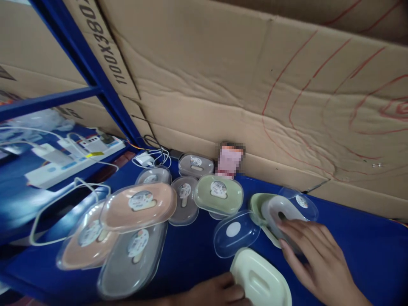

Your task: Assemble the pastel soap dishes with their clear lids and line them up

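The right hand (314,257) is laid flat, fingers (295,231) slightly spread, on a grey soap-dish insert (279,212) seated in a green tray (256,204). The left hand (216,293), fingers loosely curled, is pressed against a cream tray (261,280) on the blue table (366,246). A clear lid (236,233) is positioned between the trays.
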`<state>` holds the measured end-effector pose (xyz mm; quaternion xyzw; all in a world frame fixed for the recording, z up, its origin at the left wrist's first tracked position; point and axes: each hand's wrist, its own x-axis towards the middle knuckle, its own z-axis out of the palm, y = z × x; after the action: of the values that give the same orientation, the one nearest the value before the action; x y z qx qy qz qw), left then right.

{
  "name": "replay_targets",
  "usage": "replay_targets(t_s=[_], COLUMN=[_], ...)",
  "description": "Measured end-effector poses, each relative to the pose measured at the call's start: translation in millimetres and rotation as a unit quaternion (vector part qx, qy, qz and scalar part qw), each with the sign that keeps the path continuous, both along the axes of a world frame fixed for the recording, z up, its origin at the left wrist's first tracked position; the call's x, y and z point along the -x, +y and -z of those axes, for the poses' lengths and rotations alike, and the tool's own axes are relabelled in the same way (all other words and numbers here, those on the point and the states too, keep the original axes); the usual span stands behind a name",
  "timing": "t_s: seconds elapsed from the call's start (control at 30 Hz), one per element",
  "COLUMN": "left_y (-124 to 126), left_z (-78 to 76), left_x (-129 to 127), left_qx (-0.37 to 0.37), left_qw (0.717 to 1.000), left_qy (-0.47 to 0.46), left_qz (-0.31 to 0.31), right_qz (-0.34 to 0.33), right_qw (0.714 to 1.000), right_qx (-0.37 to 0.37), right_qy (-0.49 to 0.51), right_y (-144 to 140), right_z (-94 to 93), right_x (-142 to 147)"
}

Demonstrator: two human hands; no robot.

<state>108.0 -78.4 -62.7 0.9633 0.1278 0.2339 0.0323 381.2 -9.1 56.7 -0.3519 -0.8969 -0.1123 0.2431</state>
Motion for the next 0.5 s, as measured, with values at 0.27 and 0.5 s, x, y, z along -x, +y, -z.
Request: replay_targets(t_s=[0.27, 0.5], left_y=[4, 7], left_z=[-20.1, -21.1], left_x=[2, 8], left_qx=[0.014, 0.003], left_qw=[0.999, 1.0], left_qy=[-0.034, -0.006], left_qz=[-0.016, -0.013], right_qz=[0.05, 0.016], right_qw=[0.99, 0.984], right_qx=[0.134, 0.174], right_qy=[-0.003, 0.02], right_y=[55, 67], right_z=[-9.4, 1.9], right_x=[123, 131])
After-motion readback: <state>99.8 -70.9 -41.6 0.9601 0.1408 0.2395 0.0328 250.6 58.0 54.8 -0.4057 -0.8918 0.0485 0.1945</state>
